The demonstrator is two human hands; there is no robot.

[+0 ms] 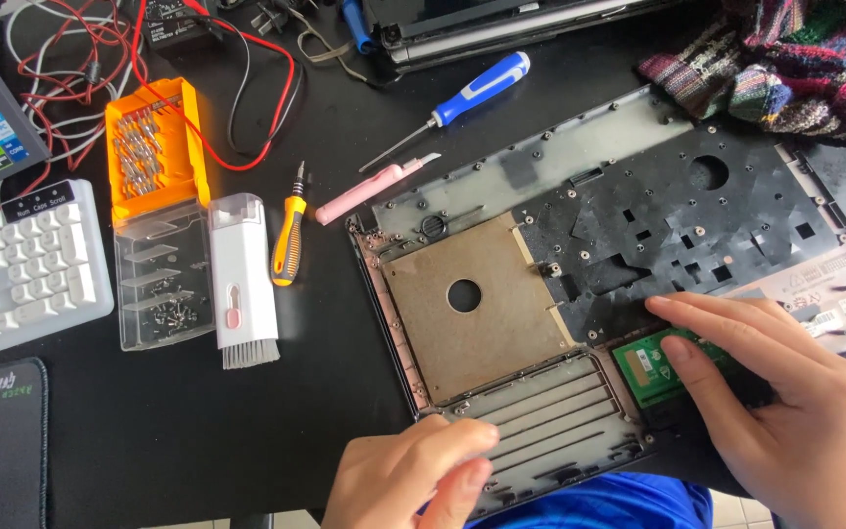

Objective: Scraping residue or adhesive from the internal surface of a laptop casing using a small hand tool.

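While my right hand (785, 411) lies flat with its fingers spread over the green board (650, 367), pressing it into its recess, the laptop shell (638, 225) sits upside down under both hands, its near edge against my body. My thumb and first fingers rest on the board's right side, loose rather than pinching, so nothing is actually gripped there. My left hand (413, 475) is half curled on the near rim of the shell, fingertips bent onto the ribbed grey panel (550, 421), seemingly steadying the shell so it does not slide on the black table (198, 431); it holds nothing either. Just beyond my left fingers is the tan metal plate (467, 299) with a round hole in it. Past the shell, out of the way but within reach of the left hand, lie a pink knife (369, 191), a small yellow screwdriver (289, 240) and a blue screwdriver (462, 98). Farther left stand a white brush tool (242, 279), a clear tray (154, 289) of loose screws and an orange bit case (154, 147), with a white keyboard (26, 269) at the table's left edge. Beyond my right hand is a knitted cloth (795, 69).
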